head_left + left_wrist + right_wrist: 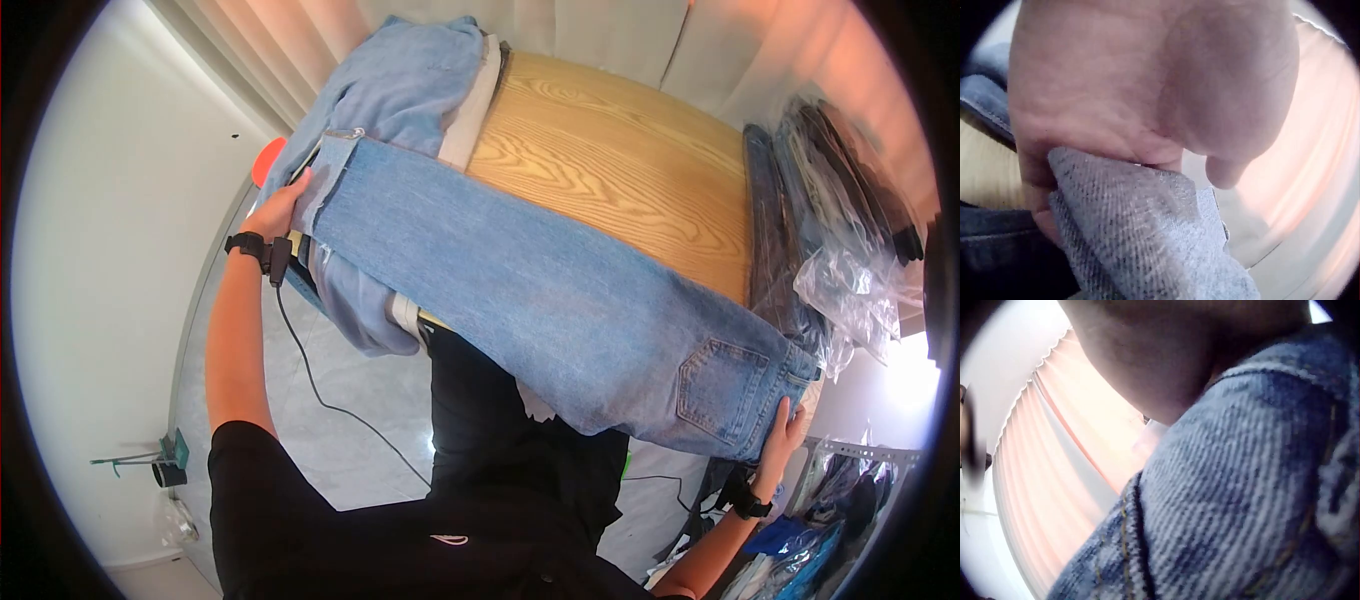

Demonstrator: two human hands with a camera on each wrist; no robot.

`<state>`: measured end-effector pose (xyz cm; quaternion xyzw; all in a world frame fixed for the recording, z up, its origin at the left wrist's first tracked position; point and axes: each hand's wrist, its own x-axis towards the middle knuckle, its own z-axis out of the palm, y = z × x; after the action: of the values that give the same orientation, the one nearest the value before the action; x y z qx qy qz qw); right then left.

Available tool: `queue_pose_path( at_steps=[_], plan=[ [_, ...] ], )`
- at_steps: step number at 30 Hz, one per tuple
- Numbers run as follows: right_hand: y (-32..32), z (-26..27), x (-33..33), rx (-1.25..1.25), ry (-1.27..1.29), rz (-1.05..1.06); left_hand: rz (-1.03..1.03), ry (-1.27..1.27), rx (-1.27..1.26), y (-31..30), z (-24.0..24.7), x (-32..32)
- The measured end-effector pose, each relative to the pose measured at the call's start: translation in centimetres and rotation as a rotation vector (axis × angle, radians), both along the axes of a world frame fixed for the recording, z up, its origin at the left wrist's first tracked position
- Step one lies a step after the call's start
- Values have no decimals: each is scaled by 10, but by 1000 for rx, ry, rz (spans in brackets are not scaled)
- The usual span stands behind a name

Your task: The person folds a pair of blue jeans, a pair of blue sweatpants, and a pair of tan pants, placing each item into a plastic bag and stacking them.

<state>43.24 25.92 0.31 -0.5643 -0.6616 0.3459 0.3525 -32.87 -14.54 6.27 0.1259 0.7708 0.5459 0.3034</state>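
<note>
A pair of light blue jeans (500,260), folded lengthwise, stretches across the front of the wooden table between both hands. At the hem end, my left hand (275,213) grips the turned, paler leg edge, thumb on top. The left wrist view shows that hem fabric (1129,225) tucked against the fingers under the palm. My right hand (785,435) holds the waistband end, beside the back pocket (722,390). Close up in the right wrist view, ribbed denim (1241,469) with stitched seams bulges below the hand; its fingertips are hidden there.
More folded jeans (410,85) are piled at the table's left. The wood-grain tabletop (610,150) shows behind the held pair. Plastic-wrapped garments (810,190) stand at the right edge. A black cable (340,405) hangs from the left wrist. A curtain (590,40) closes the back.
</note>
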Motion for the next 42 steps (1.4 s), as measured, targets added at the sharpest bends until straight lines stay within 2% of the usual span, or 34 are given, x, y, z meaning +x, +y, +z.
queue_pose_path(
  at_steps=[3,6,9,12,15,17,19,21,22,23,24,25,27,30,34,42],
  plan=[
    [-1,4,0,-68,-120,-49,106,-43,2,7,12,16],
    [-6,16,-2,-144,117,78,-247,-25,-121,-11,3,-9],
    [-5,33,13,-358,2,163,-187,109,-173,-20,10,-14],
    [-9,36,7,-364,99,320,-44,174,-48,-1,50,7],
    [-9,21,15,-406,286,263,59,396,-35,41,102,59],
    [-8,17,17,-455,369,214,16,462,155,75,132,120],
    [-8,16,19,-489,393,160,-58,668,184,105,149,185],
    [-12,19,16,-492,409,147,-177,958,46,124,144,241],
    [-13,22,14,-493,416,143,-359,987,187,133,129,266],
    [-13,23,13,-493,423,154,-510,910,186,141,114,294],
    [-13,21,13,-493,429,166,-688,837,160,148,93,315],
    [-12,20,14,-494,436,177,-847,816,29,153,70,335],
    [-12,18,15,-460,424,184,-922,963,81,159,8,369],
    [-14,21,10,-454,441,175,-850,1057,57,162,-13,388],
    [-13,15,17,-489,478,201,-748,1086,-136,160,-11,402],
    [-15,20,11,-440,458,225,-680,979,-329,197,3,398]
  ],
)
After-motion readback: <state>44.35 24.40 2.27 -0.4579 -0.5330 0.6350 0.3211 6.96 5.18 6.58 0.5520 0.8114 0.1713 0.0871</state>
